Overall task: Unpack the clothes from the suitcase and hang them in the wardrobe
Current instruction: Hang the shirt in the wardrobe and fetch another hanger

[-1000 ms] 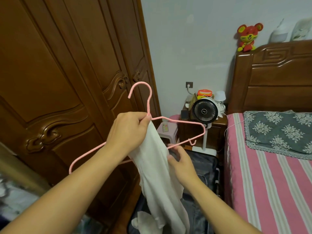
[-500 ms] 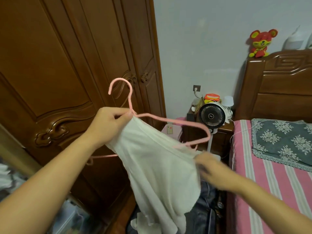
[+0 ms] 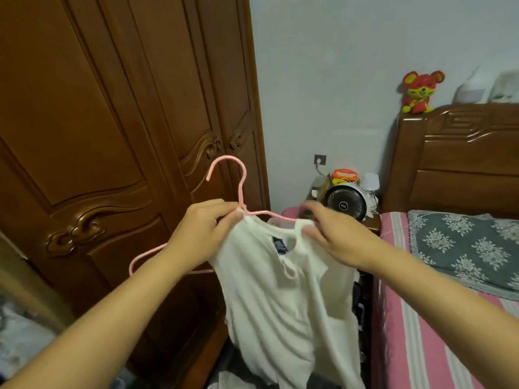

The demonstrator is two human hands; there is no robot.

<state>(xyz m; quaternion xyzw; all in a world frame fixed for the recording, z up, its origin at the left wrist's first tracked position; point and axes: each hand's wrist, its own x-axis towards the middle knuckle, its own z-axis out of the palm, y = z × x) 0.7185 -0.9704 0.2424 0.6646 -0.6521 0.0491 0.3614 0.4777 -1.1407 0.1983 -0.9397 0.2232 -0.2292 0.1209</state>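
Note:
I hold a pink wire hanger (image 3: 241, 175) in front of the brown wooden wardrobe (image 3: 112, 122), whose doors are closed. My left hand (image 3: 200, 234) grips the hanger at the base of its hook together with one shoulder of a white garment (image 3: 283, 299). My right hand (image 3: 334, 234) pinches the garment's other shoulder over the hanger's right arm. The cloth hangs down over the dark open suitcase (image 3: 356, 310) on the floor, most of it hidden.
A bed (image 3: 421, 332) with a pink striped sheet and a grey floral pillow (image 3: 463, 245) fills the right side. A black fan (image 3: 344, 205) and small items stand on a nightstand by the wall. A red plush toy (image 3: 418, 91) sits on the headboard.
My right hand has risen from the garment's lower edge to its right shoulder at the hanger. The garment is spread wider along the hanger. My left hand has kept its grip.

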